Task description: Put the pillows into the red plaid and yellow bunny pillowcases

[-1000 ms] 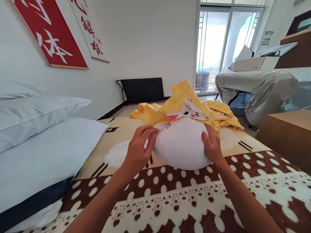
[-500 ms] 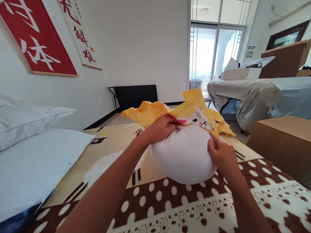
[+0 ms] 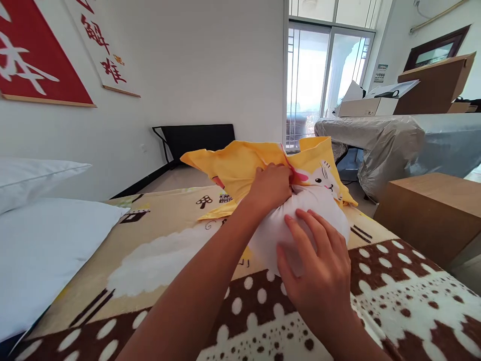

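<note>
A white pillow insert (image 3: 323,213) lies on the patterned blanket (image 3: 158,250), its far end inside a yellow pillowcase (image 3: 240,163) printed with a white rabbit. My left hand (image 3: 271,186) is closed on the edge of the pillowcase where it meets the insert. My right hand (image 3: 319,273) rests on the near side of the insert, fingers spread and pressing into it.
White pillows (image 3: 41,235) lie at the left. A brown cabinet (image 3: 428,210) stands to the right of the bed. Behind it is furniture under plastic sheeting (image 3: 398,140) with boxes on top. A black folded frame (image 3: 195,140) leans on the far wall beside glass doors (image 3: 323,75).
My left hand has moved from the insert's left side up to the pillowcase edge and gripped it. My right hand has shifted from the right side to the near face. The view has turned rightwards.
</note>
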Tool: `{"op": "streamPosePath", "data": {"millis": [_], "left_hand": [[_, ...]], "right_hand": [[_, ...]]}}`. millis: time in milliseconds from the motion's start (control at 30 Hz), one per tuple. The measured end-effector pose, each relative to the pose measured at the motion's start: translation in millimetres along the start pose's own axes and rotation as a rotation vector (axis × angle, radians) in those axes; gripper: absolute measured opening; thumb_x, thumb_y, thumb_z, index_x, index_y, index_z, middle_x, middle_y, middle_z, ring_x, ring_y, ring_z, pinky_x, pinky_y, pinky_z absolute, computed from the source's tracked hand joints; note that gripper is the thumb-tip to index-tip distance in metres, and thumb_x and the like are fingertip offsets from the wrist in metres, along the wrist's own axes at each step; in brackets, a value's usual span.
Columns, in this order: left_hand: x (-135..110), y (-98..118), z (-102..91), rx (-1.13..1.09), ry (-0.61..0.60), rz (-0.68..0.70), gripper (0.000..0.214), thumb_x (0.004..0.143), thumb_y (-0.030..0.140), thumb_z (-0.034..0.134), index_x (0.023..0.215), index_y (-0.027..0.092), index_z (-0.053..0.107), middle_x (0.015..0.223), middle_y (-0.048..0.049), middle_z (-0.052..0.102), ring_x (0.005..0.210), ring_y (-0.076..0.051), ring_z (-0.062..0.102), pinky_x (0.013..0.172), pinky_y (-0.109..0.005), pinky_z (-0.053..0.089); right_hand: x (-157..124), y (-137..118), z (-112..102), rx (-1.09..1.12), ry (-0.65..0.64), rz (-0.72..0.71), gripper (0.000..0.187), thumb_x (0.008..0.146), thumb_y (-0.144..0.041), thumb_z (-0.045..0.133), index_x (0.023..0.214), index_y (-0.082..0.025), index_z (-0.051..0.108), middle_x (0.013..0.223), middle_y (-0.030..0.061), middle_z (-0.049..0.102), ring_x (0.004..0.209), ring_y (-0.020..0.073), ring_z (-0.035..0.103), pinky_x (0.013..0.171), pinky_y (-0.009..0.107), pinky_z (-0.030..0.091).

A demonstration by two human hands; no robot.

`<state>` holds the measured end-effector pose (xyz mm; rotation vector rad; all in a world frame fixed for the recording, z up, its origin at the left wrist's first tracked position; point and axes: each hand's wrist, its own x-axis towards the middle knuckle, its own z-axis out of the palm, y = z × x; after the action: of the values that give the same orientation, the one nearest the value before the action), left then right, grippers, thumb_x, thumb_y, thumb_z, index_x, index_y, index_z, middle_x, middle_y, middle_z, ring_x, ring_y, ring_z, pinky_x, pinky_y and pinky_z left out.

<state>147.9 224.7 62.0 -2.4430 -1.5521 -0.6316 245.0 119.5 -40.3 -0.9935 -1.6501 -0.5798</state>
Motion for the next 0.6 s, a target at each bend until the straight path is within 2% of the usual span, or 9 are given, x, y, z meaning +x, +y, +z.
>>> {"op": "streamPosePath", "data": {"millis": [67, 133, 233, 300, 367, 433, 600], "left_hand": [[5.9, 3.0, 1.2, 0.031, -0.026, 0.019, 0.023, 0.071, 0.012, 0.051, 0.086, 0.017, 0.066, 0.092, -0.0076, 0.068, 0.096, -0.025, 0.058, 0.088, -0.042, 0.04], [11.1, 7.4, 1.1, 0.036, -0.085, 0.034, 0.021, 0.071, 0.013, 0.052, 0.086, 0.016, 0.066, 0.091, -0.0075, 0.069, 0.089, -0.023, 0.061, 0.081, -0.036, 0.044], [16.6, 14.6, 1.4, 0.074, -0.15, 0.038, 0.015, 0.07, 0.014, 0.053, 0.08, 0.015, 0.064, 0.087, -0.0095, 0.07, 0.079, -0.022, 0.063, 0.068, -0.031, 0.046], [18.1, 17.7, 4.3, 0.101, -0.151, 0.053, 0.013, 0.07, 0.013, 0.052, 0.076, 0.015, 0.063, 0.082, -0.0099, 0.069, 0.076, -0.023, 0.064, 0.067, -0.032, 0.045], [18.5, 18.6, 10.6, 0.108, -0.129, 0.06, 0.013, 0.07, 0.014, 0.05, 0.075, 0.015, 0.062, 0.079, -0.0097, 0.069, 0.075, -0.024, 0.064, 0.067, -0.033, 0.045], [19.0, 17.6, 19.7, 0.112, -0.086, 0.046, 0.015, 0.071, 0.016, 0.049, 0.077, 0.016, 0.062, 0.079, -0.0096, 0.069, 0.076, -0.025, 0.064, 0.068, -0.035, 0.046], [22.3, 15.6, 41.5, 0.004, 0.149, -0.081, 0.014, 0.069, 0.016, 0.05, 0.079, 0.019, 0.061, 0.08, -0.0058, 0.069, 0.075, -0.024, 0.063, 0.062, -0.033, 0.044]], "right_hand": [[-0.7, 1.2, 1.9, -0.039, -0.036, 0.01, 0.04, 0.082, -0.021, 0.054, 0.122, -0.016, 0.054, 0.124, 0.0162, 0.056, 0.119, 0.0332, 0.048, 0.094, 0.05, 0.041], [0.2, 3.5, 3.2, -0.045, -0.053, 0.021, 0.042, 0.083, -0.022, 0.054, 0.125, -0.015, 0.051, 0.127, 0.0172, 0.054, 0.122, 0.0339, 0.046, 0.095, 0.05, 0.04], [2.9, 6.8, 7.4, -0.048, -0.029, 0.039, 0.043, 0.085, -0.025, 0.054, 0.126, -0.016, 0.049, 0.126, 0.0172, 0.054, 0.122, 0.0338, 0.046, 0.096, 0.05, 0.038], [4.1, 8.5, 11.0, -0.059, 0.003, 0.055, 0.041, 0.085, -0.029, 0.055, 0.124, -0.017, 0.051, 0.122, 0.0165, 0.057, 0.12, 0.0338, 0.048, 0.096, 0.05, 0.038], [4.2, 9.9, 13.7, -0.065, -0.002, 0.073, 0.038, 0.085, -0.031, 0.056, 0.121, -0.017, 0.054, 0.119, 0.0153, 0.06, 0.117, 0.0341, 0.05, 0.095, 0.05, 0.037], [3.6, 12.0, 15.6, -0.072, -0.059, 0.09, 0.037, 0.086, -0.031, 0.054, 0.12, -0.016, 0.055, 0.119, 0.0153, 0.061, 0.117, 0.0342, 0.051, 0.096, 0.049, 0.037], [3.8, 26.7, 22.8, -0.138, -0.215, 0.072, 0.042, 0.087, -0.029, 0.048, 0.122, -0.008, 0.054, 0.124, 0.0186, 0.059, 0.12, 0.0332, 0.051, 0.098, 0.048, 0.036]]}}
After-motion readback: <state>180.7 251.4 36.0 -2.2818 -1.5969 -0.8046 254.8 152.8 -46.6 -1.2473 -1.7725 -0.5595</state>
